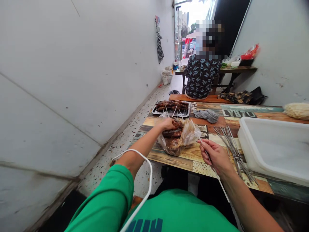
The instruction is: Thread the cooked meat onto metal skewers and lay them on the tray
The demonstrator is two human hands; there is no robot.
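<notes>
1. From the head camera, the left hand (166,123) reached into a clear plastic bag (180,137) of browned meat, fingers curled on a piece at the bag's mouth.
2. The right hand (215,154) sat just right of the bag, fingers pinched round a thin metal skewer (208,156).
3. A bundle of skewers (232,146) lay right of that hand, beside a white tub (272,148).
4. Beyond the left hand stood a tray (171,108) of skewered meat; a grey cloth (206,115) lay near it.

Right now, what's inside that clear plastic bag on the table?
The plastic bag holds dark brown grilled pieces of meat, stacked. The left hand reaches into its mouth. The lower pieces are blurred by crumpled plastic, so their count and whatever lies at the bottom cannot be seen.
</notes>
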